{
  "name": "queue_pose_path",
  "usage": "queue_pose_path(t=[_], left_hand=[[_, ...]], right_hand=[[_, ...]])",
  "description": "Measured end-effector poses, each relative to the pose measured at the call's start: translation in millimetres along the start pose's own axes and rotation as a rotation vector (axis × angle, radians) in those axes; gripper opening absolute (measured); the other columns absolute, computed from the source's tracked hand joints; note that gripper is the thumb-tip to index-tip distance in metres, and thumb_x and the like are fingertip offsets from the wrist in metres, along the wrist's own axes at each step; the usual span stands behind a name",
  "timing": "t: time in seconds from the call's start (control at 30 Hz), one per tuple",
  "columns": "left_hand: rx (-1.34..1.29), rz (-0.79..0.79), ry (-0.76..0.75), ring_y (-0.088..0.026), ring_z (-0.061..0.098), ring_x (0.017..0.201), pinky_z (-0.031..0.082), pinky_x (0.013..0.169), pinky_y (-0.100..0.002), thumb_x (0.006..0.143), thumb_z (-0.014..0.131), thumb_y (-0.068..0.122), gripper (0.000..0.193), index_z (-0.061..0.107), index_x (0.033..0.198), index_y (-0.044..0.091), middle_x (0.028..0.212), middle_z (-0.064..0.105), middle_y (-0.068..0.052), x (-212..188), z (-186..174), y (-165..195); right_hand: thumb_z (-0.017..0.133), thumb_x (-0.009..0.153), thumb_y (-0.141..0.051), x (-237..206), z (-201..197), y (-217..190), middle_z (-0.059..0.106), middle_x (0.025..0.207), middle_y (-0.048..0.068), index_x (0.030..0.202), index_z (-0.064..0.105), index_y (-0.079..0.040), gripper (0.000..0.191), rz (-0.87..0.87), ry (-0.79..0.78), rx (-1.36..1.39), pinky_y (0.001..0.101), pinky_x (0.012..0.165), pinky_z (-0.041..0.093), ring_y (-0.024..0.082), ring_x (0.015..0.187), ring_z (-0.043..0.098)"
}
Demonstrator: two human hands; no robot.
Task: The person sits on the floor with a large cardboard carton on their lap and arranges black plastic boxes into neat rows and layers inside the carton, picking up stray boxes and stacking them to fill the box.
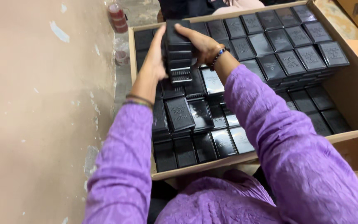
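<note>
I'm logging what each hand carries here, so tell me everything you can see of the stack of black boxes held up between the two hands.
The stack of black boxes is a short pile of flat, rectangular, matte black packs, apparently cardboard, with edges roughly aligned. It is held above the open cardboard carton, over the rows of like boxes packed inside. The left hand presses its left side; the right hand grips the top and right side, thumb across the top box. The exact count is unclear.

The left hand (157, 56) hides the near-left side of the stack of black boxes (178, 54), the carton (355, 89) runs off the right edge, and the far figure is cropped.
</note>
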State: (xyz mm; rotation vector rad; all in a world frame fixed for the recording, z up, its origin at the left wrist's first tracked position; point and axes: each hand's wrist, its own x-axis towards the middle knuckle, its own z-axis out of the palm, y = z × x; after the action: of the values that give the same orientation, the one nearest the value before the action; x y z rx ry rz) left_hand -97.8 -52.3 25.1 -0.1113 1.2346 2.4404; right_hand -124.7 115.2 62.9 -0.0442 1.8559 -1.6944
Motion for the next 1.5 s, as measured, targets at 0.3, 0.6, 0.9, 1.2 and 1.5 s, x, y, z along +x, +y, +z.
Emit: queue_pose_path(t=[0.3,0.6,0.9,1.2,1.5], left_hand=[[0.256,0.515,0.071,-0.026,0.070,0.115,0.059,0.099,-0.041,0.086,0.076,0.054,0.071,0.062,0.128,-0.001,0.124,0.072,-0.013,-72.3,75.4,-71.2],[0.310,0.212,0.090,-0.022,0.056,0.129,0.045,0.108,-0.036,0.091,0.065,0.056,0.081,0.047,0.142,-0.004,0.137,0.061,-0.016,-104.1,89.4,-137.2],[0.393,0.357,0.171,-0.026,0.051,0.136,0.039,0.115,-0.039,0.095,0.060,0.057,0.085,0.037,0.148,-0.005,0.143,0.054,-0.020,-124.7,96.3,-106.8],[1.174,0.573,-0.112,-0.040,0.013,0.159,0.010,0.129,-0.055,0.106,0.054,0.050,0.083,0.028,0.157,-0.009,0.167,0.022,-0.031,-159.4,130.9,-147.9],[2.465,0.537,0.094,-0.033,0.040,0.143,0.021,0.120,-0.063,0.088,0.066,0.019,0.069,0.043,0.152,0.004,0.158,0.039,-0.011,-137.3,75.8,-185.9]], right_hand=[[0.060,0.100,-0.040,-100.7,-7.5,62.0,0.073,0.112,0.003,0.120,0.068,-0.010,0.037,-0.397,-0.202,0.425,0.0350,0.087,0.059,0.014,0.099,0.071],[0.055,0.101,-0.038,-152.6,-14.5,120.1,0.071,0.102,0.000,0.112,0.069,-0.011,0.032,-0.136,-0.017,0.355,0.0327,0.070,0.053,0.012,0.089,0.067],[0.066,0.099,-0.029,-149.1,10.6,105.5,0.066,0.125,0.004,0.137,0.050,-0.008,0.046,-0.499,-0.051,0.389,0.0335,0.098,0.054,0.015,0.114,0.064],[0.072,0.088,-0.026,-226.9,-93.3,131.9,0.071,0.121,0.008,0.132,0.064,-0.005,0.049,-0.258,-0.136,0.444,0.0368,0.096,0.056,0.021,0.108,0.070],[0.083,0.076,-0.032,-133.5,-96.4,209.4,0.075,0.098,0.003,0.110,0.072,-0.010,0.042,0.364,-0.017,0.118,0.0354,0.076,0.059,0.017,0.084,0.072]])
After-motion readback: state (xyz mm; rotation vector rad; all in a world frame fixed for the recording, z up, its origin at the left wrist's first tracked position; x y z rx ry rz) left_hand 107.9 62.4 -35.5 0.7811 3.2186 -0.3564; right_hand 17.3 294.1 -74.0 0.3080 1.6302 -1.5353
